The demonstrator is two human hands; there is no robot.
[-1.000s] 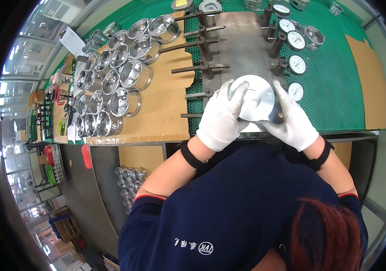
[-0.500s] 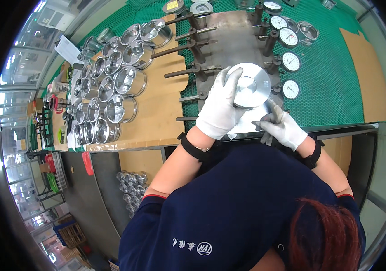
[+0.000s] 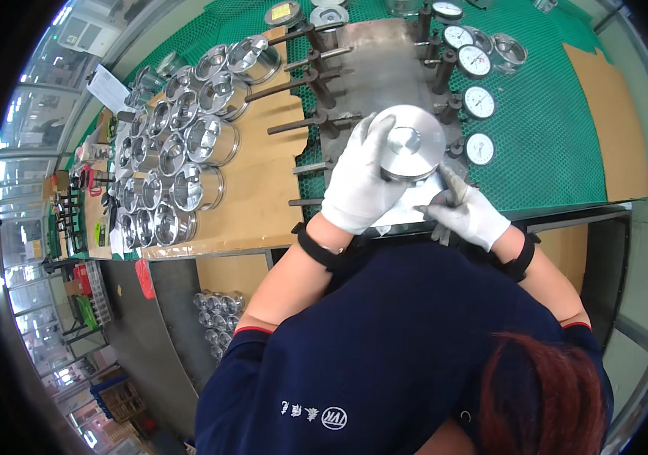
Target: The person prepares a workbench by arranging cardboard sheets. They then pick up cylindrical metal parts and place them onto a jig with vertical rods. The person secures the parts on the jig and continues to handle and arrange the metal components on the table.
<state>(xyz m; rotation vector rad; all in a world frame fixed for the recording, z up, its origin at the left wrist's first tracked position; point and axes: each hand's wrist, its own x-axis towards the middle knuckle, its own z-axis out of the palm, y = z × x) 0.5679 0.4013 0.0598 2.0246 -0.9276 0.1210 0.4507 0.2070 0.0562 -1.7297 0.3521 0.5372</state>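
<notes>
Green mesh [image 3: 559, 129] covers my bench, with a steel plate [image 3: 385, 68] down its middle and cardboard [image 3: 263, 189] to the left; rows of shiny pistons [image 3: 180, 152] stand on that cardboard; dial gauges [image 3: 476, 98] line the plate's right edge; my left hand [image 3: 358, 182] grips a piston [image 3: 411, 144] over the plate's near end; my right hand [image 3: 464, 212], fingers loose, rests flat just beside it, holding nothing.

We see our gloved left hand [image 3: 358, 186] wrapped around a round shiny metal piston [image 3: 409, 145], holding it over the grey metal plate [image 3: 385, 68] on the desk [image 3: 552, 144]. Our gloved right hand [image 3: 467, 214] rests just below it, fingers [image 3: 445, 182] touching its lower edge. Dial gauges [image 3: 478, 102] stand to the right; rows of pistons [image 3: 180, 159] sit on cardboard [image 3: 263, 189] to the left.
</notes>
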